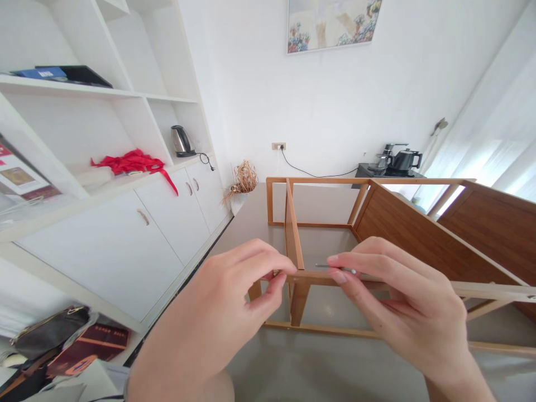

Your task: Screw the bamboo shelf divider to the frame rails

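My left hand (234,296) is closed in a pinch, with thumb and forefinger on a small brass-coloured piece (276,273), mostly hidden by the fingers. Between the thumb and fingertips of my right hand (397,296) is a thin metal rod (322,266), held nearly level and pointing left. Both hands are over the near rail of a wooden shelf frame (295,223). A narrow board stands upright across the frame, its near end just beyond my left fingertips. Wider brown panels (419,234) slant across the frame on the right.
White cabinets (104,234) with open shelves line the left side, holding a kettle (181,140) and red cloth (134,162). A bag (52,332) and boxes lie at lower left. Dried plants (245,178) stand by the wall. A black kettle (405,160) sits at back right.
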